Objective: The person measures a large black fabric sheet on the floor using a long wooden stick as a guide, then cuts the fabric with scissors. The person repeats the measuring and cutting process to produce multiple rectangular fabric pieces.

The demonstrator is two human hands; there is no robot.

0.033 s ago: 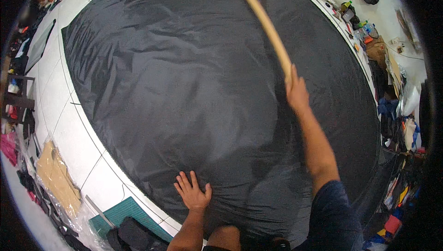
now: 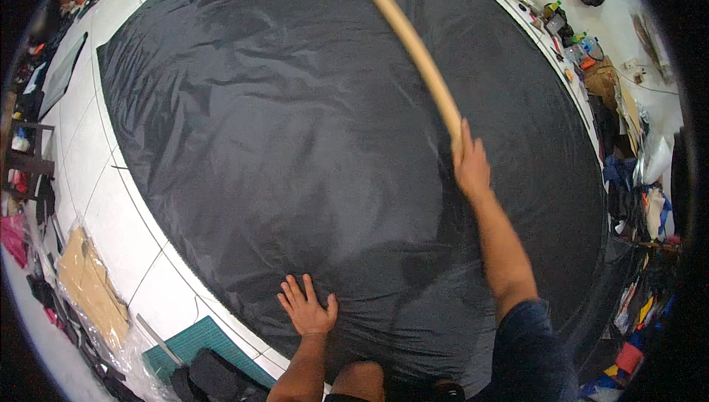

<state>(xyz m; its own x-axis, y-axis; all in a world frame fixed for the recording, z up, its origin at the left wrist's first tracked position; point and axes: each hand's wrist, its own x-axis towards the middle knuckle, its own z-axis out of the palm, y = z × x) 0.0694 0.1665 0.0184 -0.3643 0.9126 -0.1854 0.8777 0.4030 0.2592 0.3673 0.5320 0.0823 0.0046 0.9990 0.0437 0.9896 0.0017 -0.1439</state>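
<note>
My right hand [image 2: 473, 168] is wrapped around the near end of the pale wooden pole [image 2: 425, 62], which stretches away and leftward over the black cloth [image 2: 295, 158]. My left hand [image 2: 310, 317], fingers spread, rests on the cloth's near part, well apart from the pole.

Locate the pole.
In the head view, the pole slants from the right hand up and leftward to the top edge, over the black cloth.
</note>
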